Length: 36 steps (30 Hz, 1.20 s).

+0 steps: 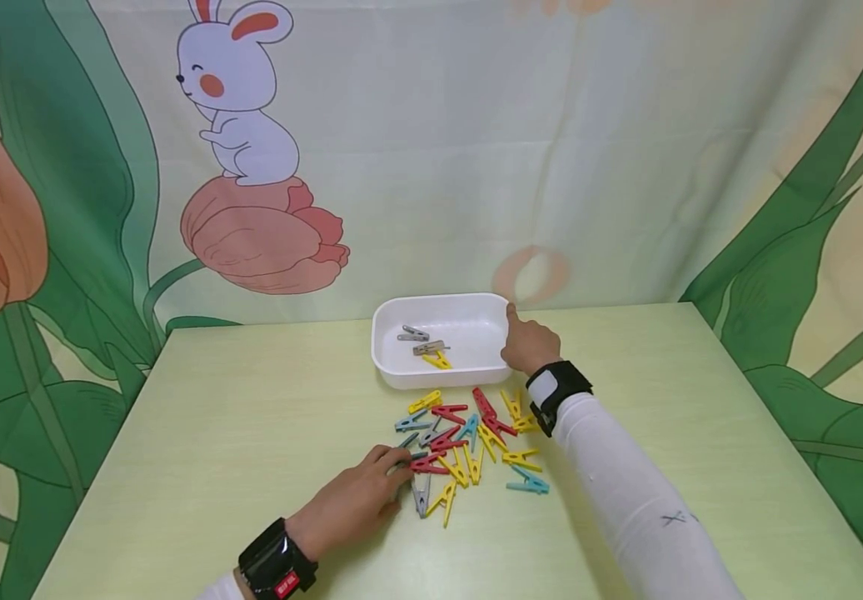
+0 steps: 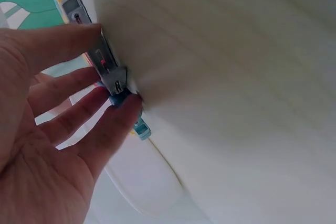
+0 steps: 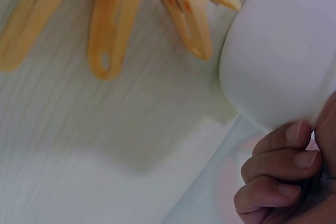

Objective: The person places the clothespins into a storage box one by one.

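Observation:
My left hand (image 1: 360, 496) is at the left edge of a loose pile of red, yellow, blue and grey clothespins. In the left wrist view its thumb and fingers are spread around a grey clothespin (image 2: 105, 61) and a blue clothespin (image 2: 140, 128). A fingertip is at the blue one; whether it presses is unclear. My right hand (image 1: 531, 343) grips the right rim of a white plastic tray (image 1: 394, 371), fingers curled outside its wall (image 3: 273, 51). Inside the tray lie two grey clothespins (image 1: 430, 347) and a yellow clothespin (image 1: 439, 360).
The pile spreads in front of the tray, with yellow clothespins (image 1: 521, 460) and a blue clothespin (image 1: 529, 481) at its right side. Beneath everything is a pale wood-grain table (image 1: 251, 400). A printed curtain (image 1: 431, 167) hangs along its back edge.

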Motion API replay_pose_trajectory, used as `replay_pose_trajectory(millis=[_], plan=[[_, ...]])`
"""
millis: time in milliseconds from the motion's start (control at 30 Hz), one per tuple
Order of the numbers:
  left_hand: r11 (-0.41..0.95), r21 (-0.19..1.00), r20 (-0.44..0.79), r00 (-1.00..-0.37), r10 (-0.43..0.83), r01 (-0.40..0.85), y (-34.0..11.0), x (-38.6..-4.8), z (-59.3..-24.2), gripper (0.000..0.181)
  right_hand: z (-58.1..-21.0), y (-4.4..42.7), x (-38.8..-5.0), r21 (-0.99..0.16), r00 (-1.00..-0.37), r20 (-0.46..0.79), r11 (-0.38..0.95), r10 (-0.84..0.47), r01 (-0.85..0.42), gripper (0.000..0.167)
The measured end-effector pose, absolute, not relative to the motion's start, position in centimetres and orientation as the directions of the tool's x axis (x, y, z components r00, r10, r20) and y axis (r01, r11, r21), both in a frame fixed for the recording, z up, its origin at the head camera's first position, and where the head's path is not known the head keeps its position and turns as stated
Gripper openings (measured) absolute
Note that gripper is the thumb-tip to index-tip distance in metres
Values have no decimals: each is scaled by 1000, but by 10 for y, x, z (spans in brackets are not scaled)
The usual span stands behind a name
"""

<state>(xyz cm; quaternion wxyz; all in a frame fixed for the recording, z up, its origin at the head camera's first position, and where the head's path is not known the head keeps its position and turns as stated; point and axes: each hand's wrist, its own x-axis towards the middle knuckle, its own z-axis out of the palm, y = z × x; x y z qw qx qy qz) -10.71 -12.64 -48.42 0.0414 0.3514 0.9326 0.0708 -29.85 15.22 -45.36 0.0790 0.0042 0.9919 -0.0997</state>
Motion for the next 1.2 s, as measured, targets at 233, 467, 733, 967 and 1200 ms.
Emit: replay_pose_trajectory(millis=[233, 467, 733, 967, 1200], plan=[[737, 180, 8, -751, 661, 651, -127, -106, -482, 31, -454, 152, -299, -202, -988, -156, 979, -8, 25, 81], [732, 215, 20, -753, 658, 646, -128, -106, -482, 28, -456, 152, -300, -202, -989, -150, 979, -10, 21, 80], [747, 226, 17, -769, 639, 625, -127, -108, -477, 26, -459, 152, -302, -200, -986, -165, 979, 4, 37, 81], [752, 243, 30, -780, 625, 612, -128, -110, -473, 23, -460, 153, -304, -199, -986, -166, 979, 2, 35, 81], [764, 265, 77, -803, 592, 588, -131, -116, -456, 23, -459, 152, -303, -199, -986, -169, 979, 6, 40, 81]])
